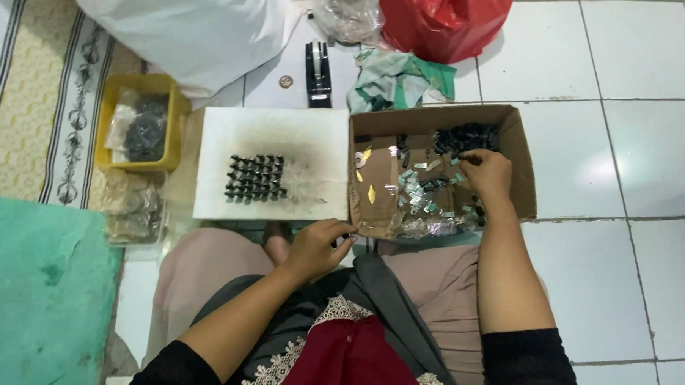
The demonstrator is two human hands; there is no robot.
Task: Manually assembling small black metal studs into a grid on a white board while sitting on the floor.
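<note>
Done: black clips (256, 178) stood in tidy rows on the white board (223, 135) — a compact block near its middle, several rows deep.
Left: loose black parts (466, 136) heaped in the far corner of the box (520, 153); silver bits (422, 199) and a few gold ones strewn over the box floor; much of the board bare around the block. Judged well short of finished.
Right hand (486, 173): inside the box, fingers curled and pinching at the edge of the black heap; cannot tell whether a part is gripped.
Left hand (318, 246): at the near edge of the board, beside the box corner, fingertips drawn together as if on something small — nothing clearly seen between them.
Board: white, smudged grey around the block, lying flat, touching the box on its left side.
Tub (110, 101): yellow, left of the board, holding bagged dark parts; a clear bag (133, 208) of more lies just in front of it.
Floor (647, 150): white tiles, grey grout, glossy; everything rests on it directly, seated legs drawn up under the board.
Behind: black tape dispenser (318, 74), crumpled green cloth (396, 79), red bag (443, 21), clear bag, big white sack (189, 24).
Left edge: patterned cream mat (27, 90) with dark stripes, green mat (39, 288) nearer — worn in spots.
</note>
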